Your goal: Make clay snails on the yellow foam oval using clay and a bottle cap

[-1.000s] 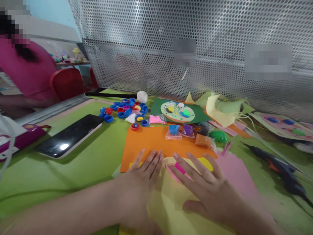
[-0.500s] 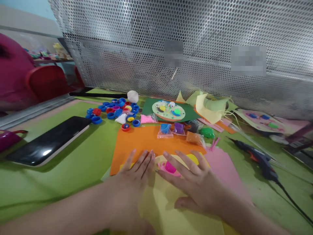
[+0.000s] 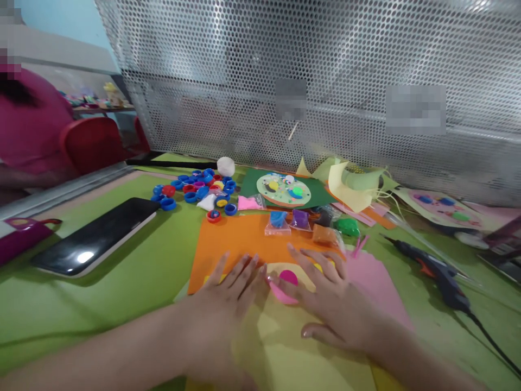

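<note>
My left hand (image 3: 228, 298) lies flat, fingers stretched out, on a pale yellow paper sheet (image 3: 285, 353). Beside it my right hand (image 3: 329, 293) rests palm down with its fingers spread. Between the two hands shows a bright pink round piece (image 3: 288, 278) on a lighter pink shape (image 3: 280, 296); the right fingers touch or partly cover it. Under the sheet are an orange paper (image 3: 236, 239) and bits of brighter yellow paper. Neither hand grips anything.
Small bags of coloured clay (image 3: 278, 221) and several bottle caps (image 3: 191, 190) lie beyond my hands. A phone (image 3: 101, 233) is left, a glue gun (image 3: 435, 271) right, pink paper (image 3: 378, 288) nearby. A decorated paper disc (image 3: 280, 198) leans toward a perforated metal panel (image 3: 228, 108).
My right hand has shifted slightly right, its fingers now angled across the pink piece, showing more of the lighter pink shape. The left hand stays nearly in place. The view has tilted a little.
</note>
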Available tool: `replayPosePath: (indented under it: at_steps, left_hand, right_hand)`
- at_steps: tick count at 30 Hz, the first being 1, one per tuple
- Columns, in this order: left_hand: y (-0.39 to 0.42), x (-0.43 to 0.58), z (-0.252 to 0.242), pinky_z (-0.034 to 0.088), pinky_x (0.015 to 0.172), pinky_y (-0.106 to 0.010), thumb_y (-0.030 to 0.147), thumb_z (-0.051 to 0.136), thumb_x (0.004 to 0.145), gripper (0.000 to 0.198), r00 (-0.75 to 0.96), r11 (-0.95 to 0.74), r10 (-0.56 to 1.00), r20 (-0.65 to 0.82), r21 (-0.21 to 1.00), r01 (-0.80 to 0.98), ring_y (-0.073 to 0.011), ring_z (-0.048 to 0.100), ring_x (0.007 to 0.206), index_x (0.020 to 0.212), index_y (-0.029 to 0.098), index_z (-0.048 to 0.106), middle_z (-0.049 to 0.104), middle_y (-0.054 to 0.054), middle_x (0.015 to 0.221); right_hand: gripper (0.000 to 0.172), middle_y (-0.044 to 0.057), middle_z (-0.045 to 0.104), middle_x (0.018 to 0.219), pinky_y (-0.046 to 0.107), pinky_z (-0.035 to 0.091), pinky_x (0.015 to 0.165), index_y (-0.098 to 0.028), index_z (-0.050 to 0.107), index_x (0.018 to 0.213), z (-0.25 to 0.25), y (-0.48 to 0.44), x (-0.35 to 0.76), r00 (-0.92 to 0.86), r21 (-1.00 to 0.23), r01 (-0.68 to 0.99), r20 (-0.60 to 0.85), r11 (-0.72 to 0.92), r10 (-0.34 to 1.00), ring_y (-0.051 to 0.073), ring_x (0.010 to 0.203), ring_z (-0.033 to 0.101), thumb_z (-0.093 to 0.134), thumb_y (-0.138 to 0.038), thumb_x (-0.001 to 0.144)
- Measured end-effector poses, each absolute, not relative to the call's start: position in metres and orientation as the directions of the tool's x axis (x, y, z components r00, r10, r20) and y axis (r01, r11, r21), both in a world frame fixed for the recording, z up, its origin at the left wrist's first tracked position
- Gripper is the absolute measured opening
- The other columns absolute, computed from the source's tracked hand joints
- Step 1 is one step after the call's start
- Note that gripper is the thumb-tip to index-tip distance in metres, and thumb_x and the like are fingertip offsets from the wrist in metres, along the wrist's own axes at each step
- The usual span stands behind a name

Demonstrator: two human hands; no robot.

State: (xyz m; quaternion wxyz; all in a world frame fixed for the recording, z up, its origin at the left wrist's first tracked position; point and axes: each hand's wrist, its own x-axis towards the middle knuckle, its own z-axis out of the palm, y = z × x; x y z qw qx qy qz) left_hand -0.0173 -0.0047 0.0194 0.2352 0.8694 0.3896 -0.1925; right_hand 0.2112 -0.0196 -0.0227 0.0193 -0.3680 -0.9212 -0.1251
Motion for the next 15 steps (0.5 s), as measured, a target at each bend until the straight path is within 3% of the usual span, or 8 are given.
replayPosePath:
  at_steps: [5, 9, 15]
  left_hand:
    - [-0.0037, -0.0165, 0.0190, -0.004, 0.104, -0.058, 0.060, 0.057, 0.061, 0.106, 0.617, -0.613, 0.588, -0.523, 0.211, 0.762, -0.0344, -0.007, 0.132, 0.139, 0.007, 0.008, -0.007, -0.017, 0.142]
    - [-0.0019, -0.0162, 0.0172, -0.006, 0.104, -0.058, 0.062, 0.058, 0.059, 0.108, 0.642, -0.636, 0.582, -0.498, 0.213, 0.742, -0.0355, -0.007, 0.132, 0.139, 0.009, 0.009, -0.004, -0.017, 0.143]
    - [-0.0006, -0.0185, 0.0172, -0.003, 0.104, -0.059, 0.068, 0.060, 0.055, 0.111, 0.659, -0.635, 0.588, -0.470, 0.236, 0.735, -0.0366, -0.004, 0.132, 0.139, 0.014, 0.013, 0.002, -0.016, 0.145]
  right_hand:
    - [0.063, 0.018, 0.037, 0.137, 0.061, 0.036, 0.079, -0.033, 0.030, 0.137, -0.0206, -0.0238, 0.2021, -0.730, 0.228, 0.674, 0.063, 0.703, 0.680, 0.040, 0.114, 0.041, 0.033, -0.064, 0.082]
    - [0.067, 0.021, 0.037, 0.136, 0.060, 0.038, 0.078, -0.028, 0.033, 0.136, -0.0187, -0.0222, 0.2005, -0.739, 0.238, 0.662, 0.048, 0.711, 0.672, 0.041, 0.114, 0.042, 0.035, -0.066, 0.081]
    - [0.065, 0.020, 0.033, 0.139, 0.060, 0.034, 0.082, -0.030, 0.026, 0.139, -0.0207, -0.0218, 0.2038, -0.730, 0.163, 0.680, 0.062, 0.715, 0.680, 0.041, 0.117, 0.039, 0.028, -0.065, 0.083]
